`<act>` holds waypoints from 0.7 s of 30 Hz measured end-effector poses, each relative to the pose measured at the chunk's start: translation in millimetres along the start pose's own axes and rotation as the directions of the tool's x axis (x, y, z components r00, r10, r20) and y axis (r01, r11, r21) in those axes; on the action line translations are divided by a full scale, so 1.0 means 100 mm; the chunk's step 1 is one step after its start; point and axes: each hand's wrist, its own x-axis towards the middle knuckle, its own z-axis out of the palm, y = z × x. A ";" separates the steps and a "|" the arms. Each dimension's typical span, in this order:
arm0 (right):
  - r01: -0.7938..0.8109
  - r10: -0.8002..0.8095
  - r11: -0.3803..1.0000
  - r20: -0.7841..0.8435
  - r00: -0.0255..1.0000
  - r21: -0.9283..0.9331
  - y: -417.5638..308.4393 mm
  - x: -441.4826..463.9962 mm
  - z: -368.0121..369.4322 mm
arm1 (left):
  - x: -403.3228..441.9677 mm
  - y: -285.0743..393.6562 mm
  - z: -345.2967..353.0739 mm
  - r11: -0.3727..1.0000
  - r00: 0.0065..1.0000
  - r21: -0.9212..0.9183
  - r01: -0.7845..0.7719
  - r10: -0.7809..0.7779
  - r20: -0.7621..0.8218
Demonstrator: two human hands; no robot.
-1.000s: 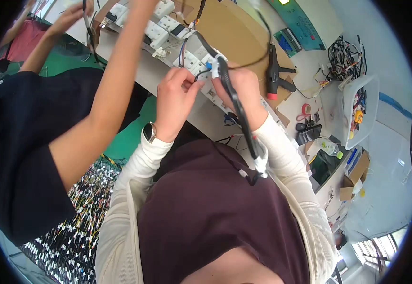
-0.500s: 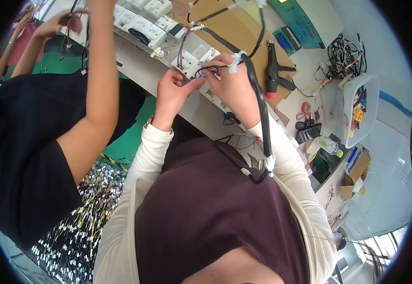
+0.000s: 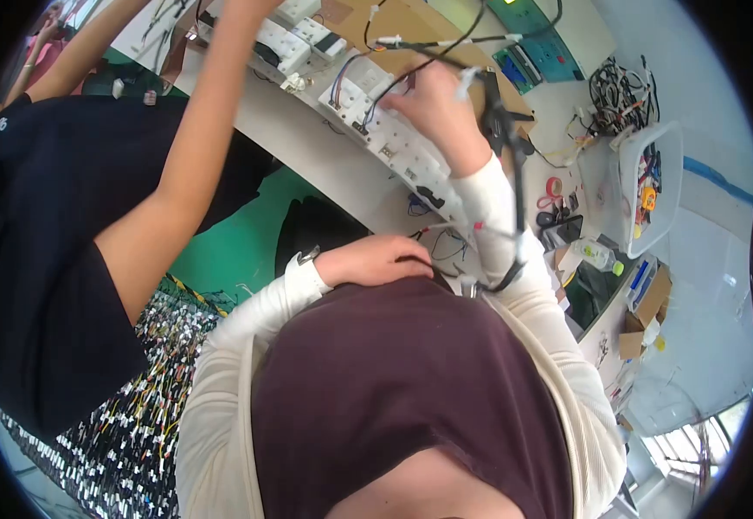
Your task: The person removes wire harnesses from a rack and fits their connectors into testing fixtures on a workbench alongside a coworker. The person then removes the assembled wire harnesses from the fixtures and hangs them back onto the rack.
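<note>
Head view: the right hand (image 3: 435, 99) is up over the desk (image 3: 294, 134), thumb and fingers partly bent, right at the row of white blocks (image 3: 398, 138) that follows the desk's near edge. A thin dark cable (image 3: 450, 54) passes beside its fingertips; whether that grip is pinching the cable, I can't tell. And the left hand (image 3: 376, 259)? Down off the near edge, laid against the wearer's front, fingers loosely curled, their tips hidden, so I can't call whether it grasps anything.

Now the thick black harness (image 3: 518, 190): it arcs over the cardboard (image 3: 394, 26) and drops along the right sleeve (image 3: 486, 203), crossing in front of a black tool (image 3: 496, 121) and partly covering it. Toward the desk's right side sit a roll of red tape (image 3: 553, 187), a cable bundle (image 3: 623, 95) and a clear bin (image 3: 653, 186) of tools. Over at the left end, a co-worker's arm (image 3: 195, 160) cuts across the near edge, blocking some of the desk.
</note>
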 end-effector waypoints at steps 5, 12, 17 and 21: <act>-0.045 0.047 0.996 -0.015 0.999 0.074 0.37 -0.12 0.15 | -0.04 0.28 0.02 0.992 0.971 0.111 0.057 -0.029 -0.238; 0.032 0.099 0.627 -0.121 0.988 0.778 1.35 -1.39 -0.76 | -0.09 0.48 -0.02 0.992 0.922 0.107 0.062 -0.016 -0.387; -0.257 0.253 0.681 0.108 0.961 0.685 0.01 -2.33 -1.16 | -0.07 0.54 -0.03 0.978 0.921 0.201 0.055 0.028 -0.389; -0.225 0.282 0.646 0.046 0.958 0.730 -0.05 -2.19 -0.74 | -0.16 0.44 0.02 0.895 0.901 0.439 0.085 0.119 -0.417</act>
